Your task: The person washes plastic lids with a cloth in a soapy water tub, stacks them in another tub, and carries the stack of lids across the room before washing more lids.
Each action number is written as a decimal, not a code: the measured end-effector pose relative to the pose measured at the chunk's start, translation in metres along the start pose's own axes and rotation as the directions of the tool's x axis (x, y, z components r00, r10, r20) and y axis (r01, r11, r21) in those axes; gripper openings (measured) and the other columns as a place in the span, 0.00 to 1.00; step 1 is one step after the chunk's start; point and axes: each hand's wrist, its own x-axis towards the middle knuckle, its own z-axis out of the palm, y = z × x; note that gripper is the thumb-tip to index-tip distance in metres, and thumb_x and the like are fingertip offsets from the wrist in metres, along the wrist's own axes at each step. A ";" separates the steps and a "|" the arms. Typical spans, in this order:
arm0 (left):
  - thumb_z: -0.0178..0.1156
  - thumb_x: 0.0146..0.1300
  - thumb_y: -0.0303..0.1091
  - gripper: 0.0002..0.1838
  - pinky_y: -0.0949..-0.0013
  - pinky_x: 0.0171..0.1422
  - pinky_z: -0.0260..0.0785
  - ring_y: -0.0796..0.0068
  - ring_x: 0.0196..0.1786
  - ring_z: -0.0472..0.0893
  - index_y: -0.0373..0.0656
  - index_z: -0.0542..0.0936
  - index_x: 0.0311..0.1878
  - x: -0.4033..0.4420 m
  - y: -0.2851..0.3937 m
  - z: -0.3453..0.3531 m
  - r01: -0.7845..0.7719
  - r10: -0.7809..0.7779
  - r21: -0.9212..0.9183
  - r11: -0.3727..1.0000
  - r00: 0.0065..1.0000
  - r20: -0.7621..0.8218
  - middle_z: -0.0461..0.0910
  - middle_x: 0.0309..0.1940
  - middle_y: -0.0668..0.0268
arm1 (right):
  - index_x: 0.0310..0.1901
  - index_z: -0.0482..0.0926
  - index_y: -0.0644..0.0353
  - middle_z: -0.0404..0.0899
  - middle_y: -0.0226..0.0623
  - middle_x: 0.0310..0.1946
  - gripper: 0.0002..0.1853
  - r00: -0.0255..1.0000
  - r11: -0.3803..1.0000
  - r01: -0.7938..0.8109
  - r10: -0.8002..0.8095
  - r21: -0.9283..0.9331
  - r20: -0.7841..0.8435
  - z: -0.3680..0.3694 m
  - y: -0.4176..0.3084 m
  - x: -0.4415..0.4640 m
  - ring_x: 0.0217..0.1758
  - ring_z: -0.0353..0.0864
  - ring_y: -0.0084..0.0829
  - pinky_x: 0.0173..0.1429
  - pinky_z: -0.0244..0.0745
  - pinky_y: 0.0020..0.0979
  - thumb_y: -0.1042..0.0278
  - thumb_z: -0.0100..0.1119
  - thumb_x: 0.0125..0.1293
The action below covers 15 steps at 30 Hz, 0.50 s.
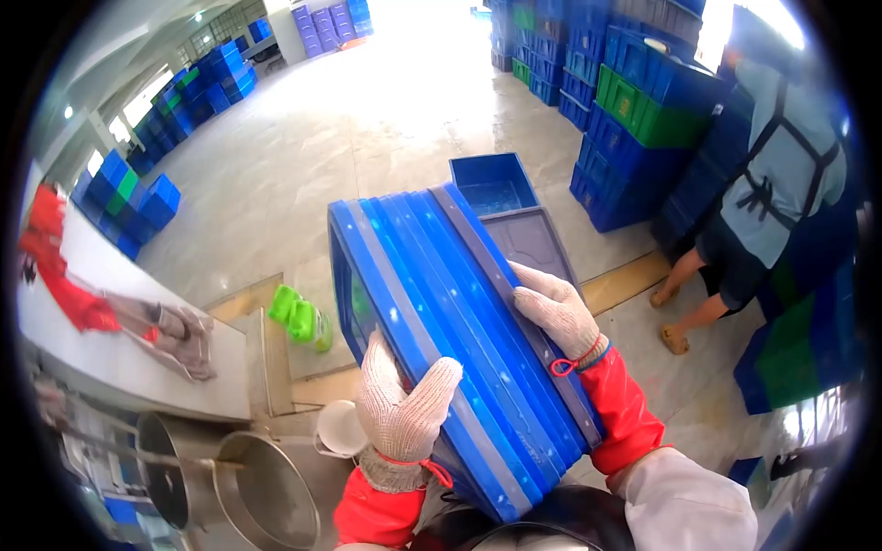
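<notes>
A stack of nested blue plastic crates (459, 321), with some grey rims, is tilted on its side in front of my body. My left hand (404, 395), in a white knit glove and red sleeve, grips the rim on the near left side, its fingers inside the opening and thumb outside. My right hand (560, 312), gloved likewise, presses against the grey rim on the right side; its fingertips are partly hidden behind the edge. Beyond the stack, a blue crate (493, 179) and a grey crate (533, 234) lie on the floor.
Tall crate stacks (634, 119) stand at the right, near a person in an apron (772, 165). Left are a white counter (119, 303) with red cloth, green bottles (299, 317), a white bucket (338, 429) and metal pots (266, 491). More crates (124, 202) stand farther back.
</notes>
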 end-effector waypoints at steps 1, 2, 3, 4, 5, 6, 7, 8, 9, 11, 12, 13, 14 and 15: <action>0.71 0.61 0.31 0.27 0.72 0.43 0.79 0.77 0.37 0.84 0.33 0.75 0.62 0.023 -0.001 0.002 -0.010 0.009 0.076 0.997 1.000 0.024 0.86 0.40 0.61 | 0.76 0.66 0.70 0.79 0.42 0.65 0.32 0.999 0.998 0.035 -0.035 0.043 0.004 -0.005 0.000 0.018 0.62 0.81 0.26 0.68 0.75 0.28 0.64 0.59 0.76; 0.71 0.61 0.31 0.27 0.72 0.43 0.79 0.77 0.37 0.84 0.33 0.75 0.62 0.045 0.004 0.009 -0.005 0.000 0.095 0.995 0.998 0.055 0.86 0.40 0.61 | 0.76 0.66 0.69 0.79 0.42 0.65 0.31 0.997 0.994 0.071 -0.071 0.086 -0.001 -0.013 0.000 0.032 0.62 0.81 0.26 0.68 0.75 0.28 0.64 0.58 0.76; 0.70 0.60 0.30 0.24 0.70 0.45 0.79 0.76 0.38 0.84 0.32 0.77 0.59 0.065 0.009 0.019 0.067 -0.072 0.057 0.996 0.993 0.098 0.86 0.41 0.61 | 0.76 0.66 0.70 0.78 0.42 0.66 0.31 0.997 0.995 0.063 -0.060 0.077 -0.047 -0.023 0.000 0.041 0.63 0.80 0.26 0.69 0.74 0.28 0.65 0.58 0.76; 0.69 0.60 0.30 0.22 0.68 0.47 0.79 0.74 0.40 0.84 0.32 0.79 0.56 0.085 0.008 0.033 0.141 -0.142 0.017 0.990 0.980 0.143 0.86 0.41 0.60 | 0.76 0.66 0.70 0.78 0.42 0.66 0.31 0.995 0.994 0.069 -0.062 0.088 -0.079 -0.038 0.007 0.048 0.63 0.80 0.26 0.69 0.74 0.28 0.65 0.58 0.76; 0.68 0.61 0.30 0.23 0.68 0.46 0.79 0.74 0.38 0.84 0.32 0.78 0.58 0.091 0.002 0.044 0.090 -0.097 0.042 0.995 0.974 0.204 0.86 0.41 0.61 | 0.76 0.66 0.71 0.78 0.42 0.66 0.31 0.979 0.994 0.097 -0.086 0.054 -0.185 -0.048 0.017 0.039 0.63 0.80 0.26 0.69 0.73 0.28 0.65 0.58 0.76; 0.69 0.58 0.33 0.28 0.66 0.45 0.80 0.68 0.37 0.87 0.32 0.76 0.61 0.109 -0.009 0.062 0.107 -0.113 0.037 0.994 0.960 0.256 0.87 0.41 0.56 | 0.75 0.66 0.71 0.77 0.42 0.67 0.31 0.953 0.993 0.113 -0.103 0.019 -0.285 -0.062 0.027 0.042 0.64 0.79 0.25 0.70 0.73 0.28 0.66 0.57 0.76; 0.70 0.57 0.35 0.31 0.64 0.45 0.80 0.64 0.36 0.88 0.30 0.74 0.62 0.124 -0.021 0.081 0.024 -0.084 0.169 0.985 0.929 0.360 0.87 0.39 0.53 | 0.76 0.65 0.71 0.77 0.42 0.66 0.31 0.934 0.991 0.096 -0.056 0.098 -0.352 -0.070 0.035 0.037 0.65 0.79 0.27 0.70 0.72 0.28 0.66 0.55 0.76; 0.70 0.56 0.37 0.35 0.62 0.44 0.80 0.59 0.36 0.89 0.28 0.72 0.64 0.135 -0.041 0.105 -0.050 -0.091 0.282 0.958 0.880 0.466 0.87 0.37 0.50 | 0.76 0.64 0.71 0.78 0.42 0.65 0.30 0.896 0.948 0.234 -0.126 0.214 -0.425 -0.086 0.063 0.027 0.64 0.80 0.29 0.69 0.74 0.30 0.64 0.52 0.78; 0.69 0.55 0.38 0.37 0.60 0.42 0.80 0.55 0.34 0.88 0.25 0.70 0.65 0.134 -0.070 0.130 -0.162 -0.039 0.327 0.931 0.846 0.532 0.85 0.33 0.50 | 0.75 0.65 0.71 0.79 0.42 0.65 0.30 0.848 0.938 0.264 -0.115 0.224 -0.517 -0.101 0.090 0.018 0.63 0.80 0.30 0.68 0.75 0.30 0.61 0.52 0.79; 0.67 0.55 0.40 0.42 0.55 0.38 0.78 0.50 0.30 0.86 0.21 0.66 0.68 0.119 -0.108 0.174 -0.325 -0.042 0.388 0.862 0.719 0.694 0.83 0.26 0.53 | 0.73 0.68 0.70 0.80 0.41 0.62 0.29 0.728 0.932 0.278 -0.046 0.233 -0.684 -0.121 0.136 -0.007 0.61 0.82 0.31 0.66 0.77 0.31 0.57 0.51 0.79; 0.65 0.56 0.40 0.43 0.53 0.36 0.77 0.50 0.28 0.85 0.19 0.63 0.69 0.109 -0.121 0.195 -0.376 -0.101 0.409 0.832 0.621 0.777 0.82 0.23 0.55 | 0.71 0.70 0.69 0.81 0.41 0.61 0.29 0.653 0.935 0.260 0.015 0.242 -0.757 -0.128 0.157 -0.022 0.60 0.82 0.31 0.64 0.78 0.31 0.55 0.51 0.79; 0.65 0.57 0.41 0.43 0.51 0.35 0.76 0.49 0.26 0.85 0.18 0.64 0.69 0.092 -0.148 0.217 -0.394 -0.071 0.356 0.848 0.580 0.812 0.81 0.21 0.56 | 0.69 0.72 0.66 0.83 0.42 0.58 0.28 0.602 0.994 -0.002 0.089 0.110 -0.793 -0.144 0.187 -0.051 0.58 0.84 0.33 0.62 0.79 0.33 0.53 0.50 0.79; 0.65 0.58 0.42 0.43 0.50 0.34 0.75 0.48 0.25 0.84 0.18 0.64 0.69 0.070 -0.179 0.236 -0.412 -0.034 0.301 0.860 0.543 0.839 0.80 0.19 0.56 | 0.69 0.72 0.66 0.83 0.42 0.58 0.28 0.589 0.993 -0.016 0.107 0.121 -0.801 -0.145 0.217 -0.062 0.58 0.84 0.33 0.62 0.79 0.33 0.53 0.50 0.79; 0.64 0.59 0.40 0.42 0.50 0.34 0.75 0.48 0.25 0.84 0.20 0.65 0.70 0.049 -0.209 0.253 -0.453 -0.067 0.308 0.837 0.473 0.879 0.80 0.19 0.56 | 0.70 0.72 0.64 0.80 0.45 0.61 0.26 0.466 0.928 -0.278 -0.096 -0.249 -0.879 -0.147 0.248 -0.063 0.61 0.82 0.36 0.66 0.77 0.36 0.60 0.54 0.76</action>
